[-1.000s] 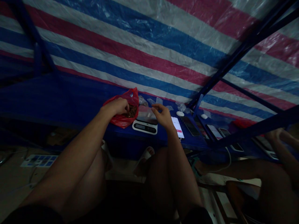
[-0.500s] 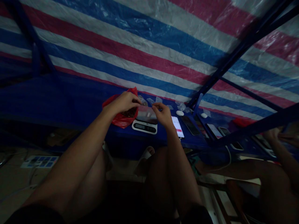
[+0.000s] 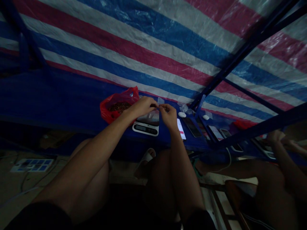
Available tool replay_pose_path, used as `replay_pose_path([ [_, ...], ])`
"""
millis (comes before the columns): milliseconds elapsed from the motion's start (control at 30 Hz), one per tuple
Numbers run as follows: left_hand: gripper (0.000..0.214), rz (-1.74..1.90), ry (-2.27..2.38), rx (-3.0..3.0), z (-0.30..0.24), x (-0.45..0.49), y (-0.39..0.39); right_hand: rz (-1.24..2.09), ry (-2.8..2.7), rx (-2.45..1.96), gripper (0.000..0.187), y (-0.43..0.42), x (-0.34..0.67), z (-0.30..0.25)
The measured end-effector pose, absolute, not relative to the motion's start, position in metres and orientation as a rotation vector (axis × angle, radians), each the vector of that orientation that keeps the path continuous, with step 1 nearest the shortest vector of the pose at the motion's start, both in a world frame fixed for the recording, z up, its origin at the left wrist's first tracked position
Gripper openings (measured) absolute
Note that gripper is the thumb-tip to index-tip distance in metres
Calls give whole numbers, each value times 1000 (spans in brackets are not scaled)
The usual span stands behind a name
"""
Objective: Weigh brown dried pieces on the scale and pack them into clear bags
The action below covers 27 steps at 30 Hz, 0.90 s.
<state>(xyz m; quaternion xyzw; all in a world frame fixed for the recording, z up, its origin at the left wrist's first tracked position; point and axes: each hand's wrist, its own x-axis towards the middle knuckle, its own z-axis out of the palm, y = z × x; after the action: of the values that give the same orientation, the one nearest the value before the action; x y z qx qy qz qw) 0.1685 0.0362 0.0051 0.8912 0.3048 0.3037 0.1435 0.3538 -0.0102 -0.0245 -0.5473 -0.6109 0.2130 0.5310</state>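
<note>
- Hands, both bare, reach forward over the table: left hand (image 3: 141, 107) angled in from the left, right hand (image 3: 168, 115) raised almost straight up from the forearm.
- Grip is narrow on both sides: fingertips (image 3: 155, 105) of the two hands pinch close together above the scale, on something too small or thin to make out.
- Red plastic bag (image 3: 115, 107), one, lies open just left of the left hand, holding a heap of dark brown granules (image 3: 119, 107).
- Digital kitchen scale (image 3: 145, 127), one, sits directly below the hands on the blue table (image 3: 72, 126), its white front and dark display facing the person.
- Smartphones, about four, lie in a row right of the scale; the nearest, white phone (image 3: 181, 128) shows a lit screen with a red mark.
- Small white discs (image 3: 182, 114), two, and a few clear plastic scraps (image 3: 184, 108) lie along the far table edge.
- Co-worker's hand (image 3: 274, 137) shows at far right, well apart.
</note>
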Motion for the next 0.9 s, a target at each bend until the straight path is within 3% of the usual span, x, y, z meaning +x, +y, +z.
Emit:
replay_pose_path([
  [633,27,724,1000,2587,10,161,24,496,-1495,-1326,29,-9,355,-26],
  [900,24,937,1061,2391,19,140,27,473,-1523,-1317,30,-11,352,-25],
])
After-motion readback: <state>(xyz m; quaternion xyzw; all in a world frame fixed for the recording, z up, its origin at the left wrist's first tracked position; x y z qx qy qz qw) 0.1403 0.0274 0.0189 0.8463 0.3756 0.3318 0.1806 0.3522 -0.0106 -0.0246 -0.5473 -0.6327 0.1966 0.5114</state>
